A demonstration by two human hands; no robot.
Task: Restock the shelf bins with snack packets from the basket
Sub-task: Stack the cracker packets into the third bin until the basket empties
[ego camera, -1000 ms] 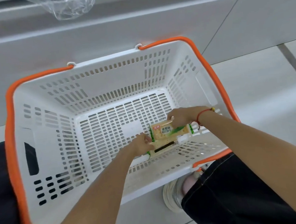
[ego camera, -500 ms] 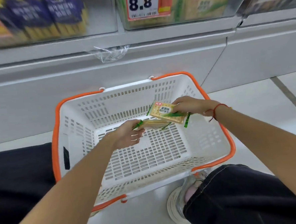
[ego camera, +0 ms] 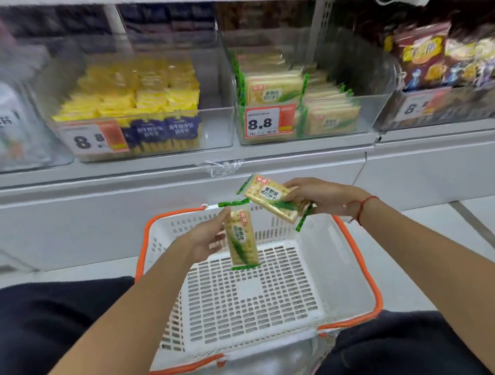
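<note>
My left hand (ego camera: pixel 207 238) pinches a cracker packet (ego camera: pixel 241 240) with green ends by its top, and it hangs upright over the basket. My right hand (ego camera: pixel 316 196) grips a second, matching cracker packet (ego camera: pixel 273 198), tilted, above the basket's far rim. The white basket (ego camera: pixel 347 268) with orange rim sits on the floor between my knees, and nothing lies on its slotted bottom. On the shelf above, a clear bin (ego camera: pixel 309 125) tagged 8.8 holds several of the same green-edged cracker packets.
To the left stands a clear bin of yellow and blue packets (ego camera: pixel 137 107), with another bin of white packets (ego camera: pixel 2 124) at the far left. A bin of chip bags (ego camera: pixel 447 59) is at the right. The grey shelf base (ego camera: pixel 97 214) runs behind the basket.
Both hands have lifted the two cracker packets out of the basket's bottom and up above its far rim. My view has tilted up, bringing the shelf bins into sight.
</note>
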